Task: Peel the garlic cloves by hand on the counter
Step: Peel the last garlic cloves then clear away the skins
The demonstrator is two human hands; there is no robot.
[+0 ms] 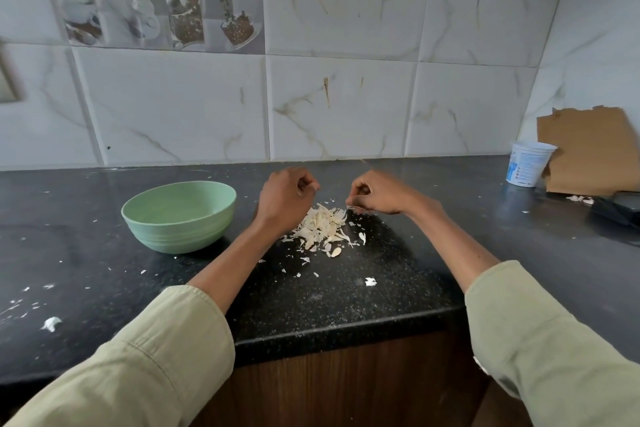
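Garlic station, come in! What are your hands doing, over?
Left hand curled, contents hidden. Right hand pinching a strip of peel over the peel pile. One clove by pile. Green bowl left, nothing blocking.

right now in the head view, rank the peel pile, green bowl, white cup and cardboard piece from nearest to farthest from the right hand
1. Peel pile: just below and left of the right hand, almost touching.
2. Green bowl: to the left, past the left hand.
3. White cup: far right, by the wall.
4. Cardboard piece: just behind the cup, leaning in the corner.
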